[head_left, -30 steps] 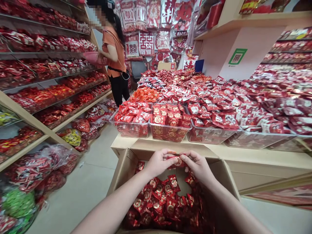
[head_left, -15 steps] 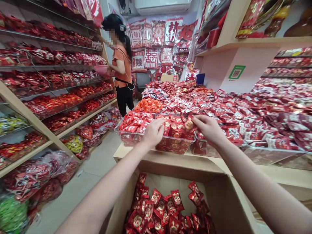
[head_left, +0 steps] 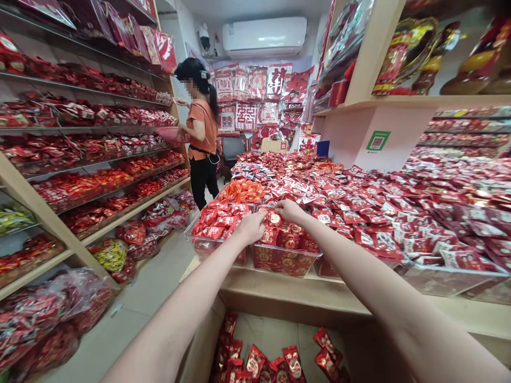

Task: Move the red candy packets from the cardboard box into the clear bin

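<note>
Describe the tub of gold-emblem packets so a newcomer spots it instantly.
Beyond the open cardboard box, a row of clear tubs stands on the pale counter. The target tub is second from the left, the left hand and right hand at its top. Its red packets show round gold emblems; the leftmost tub holds packets with white print.

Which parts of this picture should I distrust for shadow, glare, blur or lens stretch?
Head view: deep shadow fills the right inside of the brown cardboard box; bright highlights on the white plastic air conditioner; wide-angle stretch swells the left forearm and right forearm toward the lower corners; dark red foil packets look soft at the right edge.
</note>
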A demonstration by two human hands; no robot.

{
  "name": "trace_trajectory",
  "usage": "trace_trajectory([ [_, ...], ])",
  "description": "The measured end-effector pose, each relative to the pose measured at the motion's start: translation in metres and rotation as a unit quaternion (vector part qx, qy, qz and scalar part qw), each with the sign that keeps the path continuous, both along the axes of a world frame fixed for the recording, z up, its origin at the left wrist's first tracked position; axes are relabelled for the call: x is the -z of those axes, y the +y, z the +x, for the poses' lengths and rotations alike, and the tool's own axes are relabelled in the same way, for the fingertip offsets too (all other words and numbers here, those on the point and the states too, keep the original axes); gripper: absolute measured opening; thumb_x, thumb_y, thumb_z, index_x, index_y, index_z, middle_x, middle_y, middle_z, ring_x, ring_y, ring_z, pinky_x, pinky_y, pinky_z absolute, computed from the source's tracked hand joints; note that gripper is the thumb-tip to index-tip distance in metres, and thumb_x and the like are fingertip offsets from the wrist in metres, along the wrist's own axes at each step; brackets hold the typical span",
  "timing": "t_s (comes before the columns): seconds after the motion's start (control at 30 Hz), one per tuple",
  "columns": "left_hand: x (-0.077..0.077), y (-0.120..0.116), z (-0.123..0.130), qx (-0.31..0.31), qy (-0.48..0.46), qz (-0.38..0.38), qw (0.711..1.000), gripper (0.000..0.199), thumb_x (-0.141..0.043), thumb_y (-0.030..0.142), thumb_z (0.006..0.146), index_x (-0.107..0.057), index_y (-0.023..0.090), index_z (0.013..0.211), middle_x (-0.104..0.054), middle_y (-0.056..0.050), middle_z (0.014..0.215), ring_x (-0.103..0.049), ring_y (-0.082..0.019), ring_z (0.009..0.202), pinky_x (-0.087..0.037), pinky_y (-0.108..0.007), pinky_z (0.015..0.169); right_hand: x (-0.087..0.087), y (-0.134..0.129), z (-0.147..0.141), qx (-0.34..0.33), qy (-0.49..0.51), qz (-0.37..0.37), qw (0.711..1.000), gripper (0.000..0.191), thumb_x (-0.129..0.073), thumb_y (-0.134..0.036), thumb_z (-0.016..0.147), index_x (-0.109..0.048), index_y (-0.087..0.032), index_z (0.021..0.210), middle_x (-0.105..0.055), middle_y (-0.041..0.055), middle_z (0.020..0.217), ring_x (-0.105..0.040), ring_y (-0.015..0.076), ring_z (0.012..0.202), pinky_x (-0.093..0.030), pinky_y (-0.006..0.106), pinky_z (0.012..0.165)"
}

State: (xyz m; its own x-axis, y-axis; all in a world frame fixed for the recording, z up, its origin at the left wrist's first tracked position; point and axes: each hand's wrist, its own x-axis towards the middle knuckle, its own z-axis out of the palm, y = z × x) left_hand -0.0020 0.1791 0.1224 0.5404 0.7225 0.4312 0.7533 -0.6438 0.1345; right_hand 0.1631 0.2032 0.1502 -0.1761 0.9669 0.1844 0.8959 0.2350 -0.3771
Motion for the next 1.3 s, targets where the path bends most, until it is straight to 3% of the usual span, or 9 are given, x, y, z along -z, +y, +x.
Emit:
trace_trajectory([
  [0.13,0.001,0.001,0.002,0.011,0.013,-0.012,1.0,0.047,-0.035,0.012,0.075,-0.043,0.022,0.12,-0.053,-0.002,0.117,-0.05,-0.017,0.102,-0.033,-0.033,0.093,0.002,0.0,-0.001,0.009,-0.032,0.009,0.999,0.016,-0.05,-0.017,0.076,-0.061,-0.013,0.088,-0.065,0.0064,0.085,-0.058,0.0152,0.08,-0.041,0.024,0.07],
  [0.37,0.002,0.0,0.004,0.021,0.031,-0.01,0.999,0.041,-0.034,0.017,0.078,-0.049,0.021,0.115,-0.049,-0.003,0.122,-0.044,-0.018,0.109,-0.024,-0.041,0.098,0.0,-0.007,-0.004,0.007,-0.079,0.02,0.997,0.017,-0.051,-0.027,0.079,-0.059,-0.012,0.084,-0.063,0.0044,0.083,-0.058,0.0144,0.079,-0.043,0.033,0.074],
  [0.7,-0.002,-0.005,0.004,0.048,0.032,0.007,0.998,0.037,-0.033,0.027,0.082,-0.047,0.023,0.116,-0.052,-0.002,0.119,-0.04,-0.019,0.113,-0.022,-0.045,0.098,-0.008,-0.015,0.007,0.021,-0.046,0.091,0.995,0.02,-0.047,-0.016,0.074,-0.065,-0.012,0.081,-0.066,0.0096,0.082,-0.058,0.0181,0.078,-0.04,0.025,0.07],
  [0.8,-0.001,-0.006,0.004,0.053,0.016,0.023,0.998,0.034,-0.033,0.028,0.083,-0.05,0.022,0.111,-0.054,-0.002,0.116,-0.043,-0.019,0.11,-0.023,-0.045,0.098,-0.028,-0.033,0.02,0.033,-0.021,0.122,0.992,0.022,-0.044,-0.019,0.076,-0.064,-0.012,0.083,-0.065,0.0086,0.086,-0.056,0.0173,0.079,-0.04,0.025,0.072],
  [0.93,0.005,-0.004,0.006,0.037,-0.011,0.033,0.999,0.036,-0.029,0.027,0.085,-0.049,0.017,0.113,-0.05,-0.006,0.121,-0.04,-0.02,0.114,-0.024,-0.043,0.098,-0.034,-0.097,0.031,0.005,0.067,0.115,0.991,0.021,-0.044,-0.026,0.077,-0.062,-0.014,0.08,-0.064,0.0048,0.077,-0.056,0.0148,0.07,-0.041,0.026,0.065],
  [1.0,0.007,-0.003,0.006,0.03,-0.033,0.05,0.998,0.036,-0.029,0.027,0.085,-0.049,0.015,0.112,-0.049,-0.008,0.121,-0.039,-0.02,0.116,-0.024,-0.041,0.099,-0.011,-0.139,0.029,-0.087,0.151,0.009,0.985,0.021,-0.046,-0.031,0.076,-0.061,-0.016,0.077,-0.063,0.0026,0.071,-0.055,0.0133,0.064,-0.042,0.024,0.06],
  [1.1,0.006,-0.002,0.005,0.029,-0.058,0.089,0.994,0.035,-0.031,0.027,0.085,-0.049,0.013,0.112,-0.05,-0.009,0.12,-0.037,-0.02,0.117,-0.022,-0.04,0.1,0.056,-0.195,0.016,-0.202,0.151,-0.265,0.931,0.026,-0.043,-0.036,0.076,-0.06,-0.018,0.085,-0.063,0.0021,0.074,-0.058,0.0137,0.065,-0.044,0.025,0.06],
  [1.2,0.0,-0.013,0.006,0.053,-0.061,0.126,0.989,0.035,-0.033,0.023,0.084,-0.047,0.015,0.115,-0.048,-0.008,0.123,-0.03,-0.021,0.121,-0.016,-0.045,0.102,0.135,-0.235,-0.005,-0.184,0.01,-0.38,0.906,0.063,-0.066,-0.039,0.055,-0.05,-0.018,0.112,-0.054,0.0111,0.111,-0.052,0.0256,0.098,-0.041,0.033,0.08],
  [1.3,0.002,-0.048,0.014,0.102,-0.084,0.135,0.982,0.036,-0.036,0.02,0.081,-0.046,0.018,0.115,-0.044,-0.006,0.126,-0.027,-0.023,0.123,-0.016,-0.049,0.101,0.188,-0.261,-0.027,-0.164,-0.073,-0.435,0.883,0.087,-0.072,-0.03,0.045,-0.037,-0.016,0.123,-0.034,0.0174,0.129,-0.04,0.0335,0.112,-0.037,0.04,0.088],
])
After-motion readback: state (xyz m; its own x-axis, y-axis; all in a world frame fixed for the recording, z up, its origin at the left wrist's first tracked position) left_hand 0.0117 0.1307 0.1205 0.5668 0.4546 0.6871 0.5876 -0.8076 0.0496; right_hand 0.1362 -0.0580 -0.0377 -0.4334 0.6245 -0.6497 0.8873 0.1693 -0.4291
